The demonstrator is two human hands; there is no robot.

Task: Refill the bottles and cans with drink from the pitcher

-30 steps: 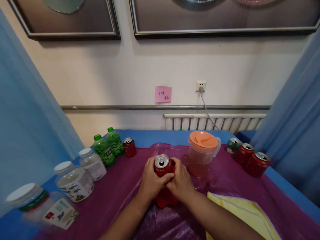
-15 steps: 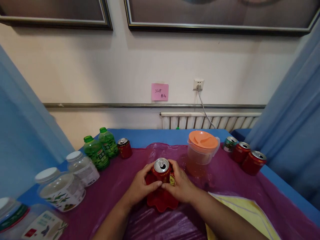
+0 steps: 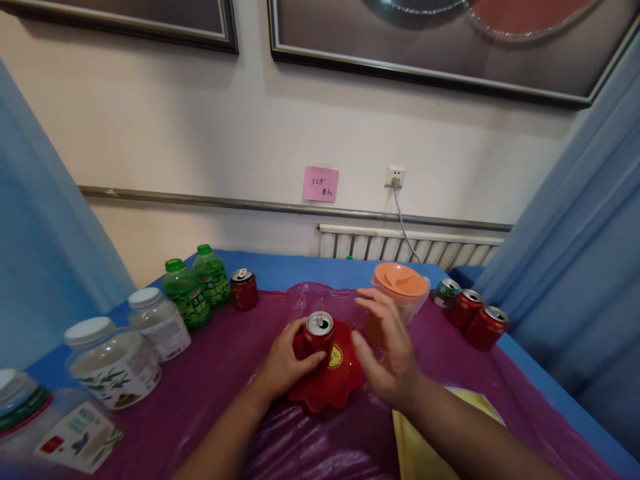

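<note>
"What's hidden, near side 1st?"
"Yellow cloth (image 3: 425,447): my R forearm (image 3: 470,430) covers part, the frame cuts off the near end. Big jar (image 3: 75,433), by the table's (image 3: 280,268) L edge, is cut off too."
"Hands?"
"L hand (image 3: 285,363) is grasping the red can (image 3: 318,339), thumb across its front; fingertips hidden behind it. R hand (image 3: 393,357) is released: fingers apart, slightly bent, thumb up, off the can."
"How's the can look?"
"Approx. upright, silver top, tab on, mouth dark & open. It's over the scalloped red dish (image 3: 345,387), about mid-table, well short of the far edge. Can't tell if its base touches the dish; thumb's in the way."
"Farther off?"
"Jug (image 3: 415,307) w/ orange lid, mostly behind my R hand; can't tell if they touch. 3 more cans (image 3: 465,309) nr the R edge. 2 green bottles (image 3: 187,297) nr the far L corner."
</note>
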